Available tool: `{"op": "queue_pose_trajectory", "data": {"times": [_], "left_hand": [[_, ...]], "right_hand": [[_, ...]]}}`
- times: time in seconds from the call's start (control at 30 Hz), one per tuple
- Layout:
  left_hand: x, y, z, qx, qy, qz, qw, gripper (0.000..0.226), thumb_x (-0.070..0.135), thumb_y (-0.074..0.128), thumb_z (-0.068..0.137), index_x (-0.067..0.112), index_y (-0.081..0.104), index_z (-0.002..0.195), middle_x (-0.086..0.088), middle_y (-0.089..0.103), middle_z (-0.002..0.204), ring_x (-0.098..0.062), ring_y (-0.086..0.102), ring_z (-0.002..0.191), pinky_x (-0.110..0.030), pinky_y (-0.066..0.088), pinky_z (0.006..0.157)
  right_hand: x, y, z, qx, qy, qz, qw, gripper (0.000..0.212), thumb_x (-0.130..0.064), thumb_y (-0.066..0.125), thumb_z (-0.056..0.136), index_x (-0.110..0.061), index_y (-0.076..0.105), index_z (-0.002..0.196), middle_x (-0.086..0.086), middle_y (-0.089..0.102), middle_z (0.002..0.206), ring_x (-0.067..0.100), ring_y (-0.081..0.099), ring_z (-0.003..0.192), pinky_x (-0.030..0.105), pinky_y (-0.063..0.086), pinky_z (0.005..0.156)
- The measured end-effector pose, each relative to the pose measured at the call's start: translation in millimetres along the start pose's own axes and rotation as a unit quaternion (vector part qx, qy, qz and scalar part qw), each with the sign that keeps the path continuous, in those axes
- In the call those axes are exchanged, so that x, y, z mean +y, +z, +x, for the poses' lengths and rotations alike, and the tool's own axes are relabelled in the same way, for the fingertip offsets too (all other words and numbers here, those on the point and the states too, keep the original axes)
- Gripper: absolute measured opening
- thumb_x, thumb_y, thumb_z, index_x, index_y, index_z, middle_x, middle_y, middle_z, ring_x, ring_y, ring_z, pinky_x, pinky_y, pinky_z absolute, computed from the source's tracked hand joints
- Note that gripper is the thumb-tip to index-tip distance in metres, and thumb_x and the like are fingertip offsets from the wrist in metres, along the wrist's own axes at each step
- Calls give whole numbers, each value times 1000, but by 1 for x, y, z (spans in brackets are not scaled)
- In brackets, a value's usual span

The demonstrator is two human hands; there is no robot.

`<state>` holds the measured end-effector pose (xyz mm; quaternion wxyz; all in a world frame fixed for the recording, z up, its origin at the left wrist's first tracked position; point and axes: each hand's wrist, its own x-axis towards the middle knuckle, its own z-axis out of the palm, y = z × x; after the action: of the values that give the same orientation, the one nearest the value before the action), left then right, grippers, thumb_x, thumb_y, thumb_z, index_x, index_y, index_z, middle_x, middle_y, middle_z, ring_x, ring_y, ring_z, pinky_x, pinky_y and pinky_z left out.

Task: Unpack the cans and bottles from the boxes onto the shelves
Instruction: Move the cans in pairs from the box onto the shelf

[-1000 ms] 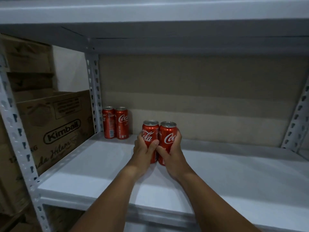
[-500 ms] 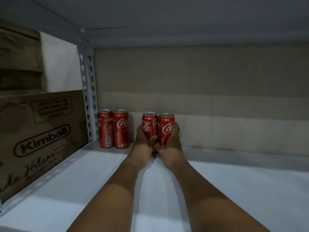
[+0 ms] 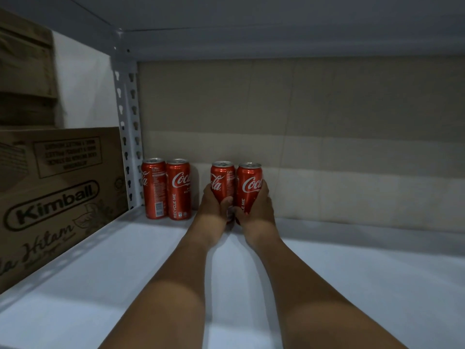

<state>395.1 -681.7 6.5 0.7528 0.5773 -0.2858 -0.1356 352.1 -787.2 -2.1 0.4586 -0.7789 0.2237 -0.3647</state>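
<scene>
At the far left of the frame we see a Kimball carton (image 3: 57,195) beside the slotted upright (image 3: 128,137). Two red cans (image 3: 166,188) stand at the white shelf's (image 3: 125,268) back left corner. At centre, our left hand (image 3: 214,210) and right hand (image 3: 256,210) each hold a can (image 3: 222,182), fingers curled round it, the two cans touching, near the beige back wall (image 3: 327,137).

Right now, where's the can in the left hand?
In the head view, the left-hand can is at the back of the white shelf, touching the right-hand can, with a gap to the standing pair of cans on its left.
</scene>
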Motion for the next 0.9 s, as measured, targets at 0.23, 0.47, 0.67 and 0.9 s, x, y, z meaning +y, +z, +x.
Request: {"op": "queue_pose_trajectory", "data": {"times": [0.23, 0.47, 0.67, 0.9], "left_hand": [[-6, -8, 0, 4, 69, 130, 989, 48, 40, 57, 102, 34, 40, 147, 1, 60, 137, -23, 60, 126, -48, 55, 100], [-7, -9, 2, 0, 79, 135, 988, 47, 32, 55, 105, 29, 39, 149, 1, 59, 138, -20, 60, 126, -35, 56, 95], [-6, -10, -3, -10, 71, 138, 988, 49, 33, 53, 106, 29, 35, 152, 3, 57, 139, -9, 60, 120, -13, 53, 73], [3, -9, -18, 51, 29, 168, 984, 81, 49, 68, 92, 48, 17, 155, -1, 39, 159, -27, 46, 141, -59, 43, 111]], "right_hand": [[1, 3, -8, -14, 2, 27, 1000, 108, -31, 80, 75, -48, 6, 152, 3, 46, 141, 27, 52, 125, 57, 49, 102], [-3, -3, -14, -38, -10, 41, 998, 103, -36, 71, 84, -47, -4, 153, 5, 39, 149, 26, 47, 132, 56, 43, 109], [0, -8, -19, -19, -55, 3, 998, 98, -17, 71, 90, -31, 1, 157, 11, 39, 151, 28, 48, 132, 50, 44, 109], [-6, -20, -38, -30, -54, -8, 998, 100, -18, 74, 89, -25, 2, 159, 17, 28, 157, 36, 37, 140, 48, 36, 113]]}}
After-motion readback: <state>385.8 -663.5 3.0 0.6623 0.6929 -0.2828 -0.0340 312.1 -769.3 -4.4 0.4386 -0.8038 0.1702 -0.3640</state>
